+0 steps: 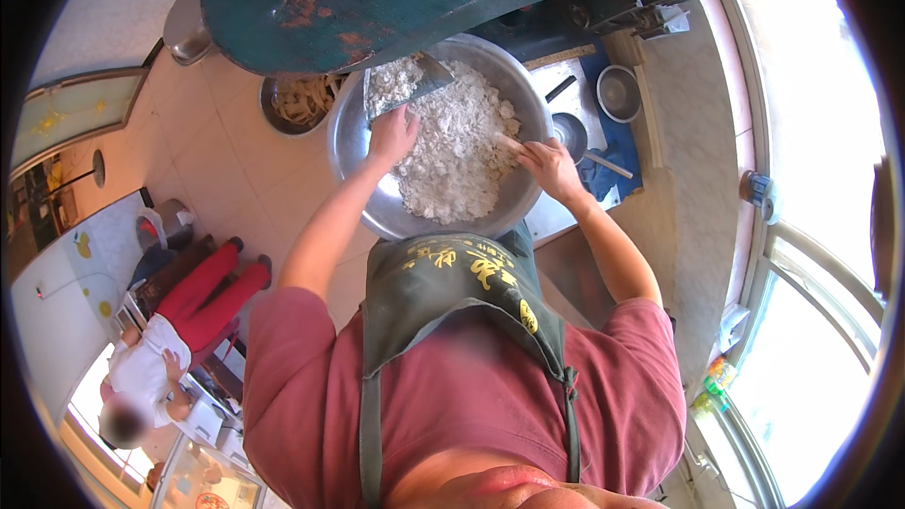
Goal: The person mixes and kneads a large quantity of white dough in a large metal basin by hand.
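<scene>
1. Steel bowl (380, 205): wide, round and shiny, just beyond the apron (401, 316).
2. White mixture (457, 155): floury and lumpy, heaped in the bowl between both hands.
3. Scoop (432, 78): dark, loaded with pale crumbs, at the bowl's far left, directly ahead of the nearer left hand (393, 137); long axis unclear.
4. Left grip: closed on the scoop's near edge.
5. Right hand (554, 168): fingertip touching the mixture; whether its grip clasps the rim, I cannot tell.

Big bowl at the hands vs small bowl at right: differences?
Size: the big bowl is much wider than the small bowl.
Contents: the big bowl holds crumbly white mix; the small bowl shows bare metal inside.
Shared: both are round and silvery.
</scene>
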Available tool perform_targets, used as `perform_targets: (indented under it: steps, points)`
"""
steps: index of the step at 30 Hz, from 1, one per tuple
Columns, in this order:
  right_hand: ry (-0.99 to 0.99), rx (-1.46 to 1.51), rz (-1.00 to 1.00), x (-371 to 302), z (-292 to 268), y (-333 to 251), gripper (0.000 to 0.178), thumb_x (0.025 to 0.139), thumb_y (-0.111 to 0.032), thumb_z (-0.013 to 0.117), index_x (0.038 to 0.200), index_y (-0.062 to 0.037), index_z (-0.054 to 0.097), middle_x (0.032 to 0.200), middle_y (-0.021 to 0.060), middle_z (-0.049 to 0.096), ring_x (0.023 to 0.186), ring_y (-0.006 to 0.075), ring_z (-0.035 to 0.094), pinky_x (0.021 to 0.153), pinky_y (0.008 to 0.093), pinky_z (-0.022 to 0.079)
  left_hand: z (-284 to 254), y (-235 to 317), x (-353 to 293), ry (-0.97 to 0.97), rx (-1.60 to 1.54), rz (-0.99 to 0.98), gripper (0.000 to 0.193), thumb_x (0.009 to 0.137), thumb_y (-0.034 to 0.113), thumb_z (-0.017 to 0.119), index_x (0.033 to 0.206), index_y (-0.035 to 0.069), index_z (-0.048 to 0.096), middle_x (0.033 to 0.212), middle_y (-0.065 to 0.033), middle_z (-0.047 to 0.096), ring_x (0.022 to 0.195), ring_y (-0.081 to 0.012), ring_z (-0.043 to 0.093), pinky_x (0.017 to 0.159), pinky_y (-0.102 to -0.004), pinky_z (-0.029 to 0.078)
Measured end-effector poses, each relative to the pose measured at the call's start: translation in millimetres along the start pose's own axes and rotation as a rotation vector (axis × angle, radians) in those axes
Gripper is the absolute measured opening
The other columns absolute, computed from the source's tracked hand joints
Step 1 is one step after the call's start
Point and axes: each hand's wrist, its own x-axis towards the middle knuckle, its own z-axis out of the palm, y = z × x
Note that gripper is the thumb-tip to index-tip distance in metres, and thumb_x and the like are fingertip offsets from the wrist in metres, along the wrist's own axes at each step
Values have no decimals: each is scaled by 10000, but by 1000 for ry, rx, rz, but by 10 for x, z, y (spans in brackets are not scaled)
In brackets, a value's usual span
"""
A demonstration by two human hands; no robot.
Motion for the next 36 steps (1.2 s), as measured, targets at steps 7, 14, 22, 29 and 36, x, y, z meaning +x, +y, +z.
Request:
perform_targets:
  steps: [7,14,22,29,36]
  points:
    - [53,-31,50,-51,358,-65,270,924,-333,626,1047,-99,679,838,103,669,863,304,626,772,463,432,277,-39,749,127,553,159,628,950,507,517,1377,48,512,1422,-214,488,1313,-379,458,1116,-472,348]
    - [44,-21,46,-138,442,-195,269,912,-318,643,1043,-86,685,840,119,676,849,309,629,773,456,443,198,51,518,-505,37,-75,958,899,730,445,1540,41,269,1582,-230,265,1469,-364,263,1215,-451,218]
    - [37,33,116,-208,346,-391,232,905,-286,656,1029,-92,688,845,101,692,843,312,632,837,460,437,357,-95,-286,-532,349,278,1075,641,406,876,1503,54,338,1545,-300,249,1397,-397,375,1085,-489,430]
    - [44,-19,-102,432,-214,-1373,213,962,-209,573,1124,-71,570,821,209,679,762,435,650,680,529,501,227,20,-702,-379,228,29,714,724,170,800,1364,130,486,1256,-230,493,1082,-390,603,857,-482,540]
    - [-93,-214,-174,1568,130,-1805,213,989,-217,491,1175,-113,486,774,236,673,690,458,640,636,559,498,76,76,-940,88,20,88,445,783,129,734,1200,128,578,1103,-167,567,942,-388,630,780,-482,521]
